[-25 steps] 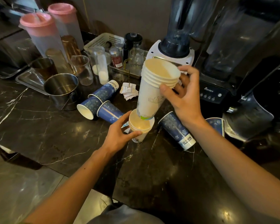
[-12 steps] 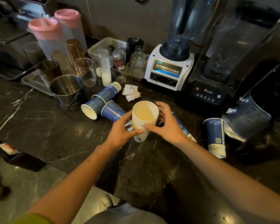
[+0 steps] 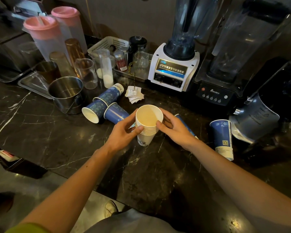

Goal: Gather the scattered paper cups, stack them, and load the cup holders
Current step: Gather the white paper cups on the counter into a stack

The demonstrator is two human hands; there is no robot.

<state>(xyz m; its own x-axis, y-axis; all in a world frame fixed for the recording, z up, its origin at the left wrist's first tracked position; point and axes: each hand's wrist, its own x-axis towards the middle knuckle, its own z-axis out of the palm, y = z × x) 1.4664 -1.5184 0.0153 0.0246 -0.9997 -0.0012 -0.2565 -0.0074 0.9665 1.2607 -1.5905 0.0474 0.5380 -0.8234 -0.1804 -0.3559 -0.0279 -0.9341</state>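
Cups (image 3: 147,127) nested upright on counter (image 3: 57,142); both hands' fingers (image 3: 139,128) closed around stack. Stacking in hand; next, gather blue cups (image 3: 97,108).

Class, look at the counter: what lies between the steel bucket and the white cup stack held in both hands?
In the head view, three blue paper cups lie tipped over between the steel bucket and the white cup stack.

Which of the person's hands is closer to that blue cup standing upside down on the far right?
Right. The right hand is beside the blue cup; the left hand lies beyond the white cup stack.
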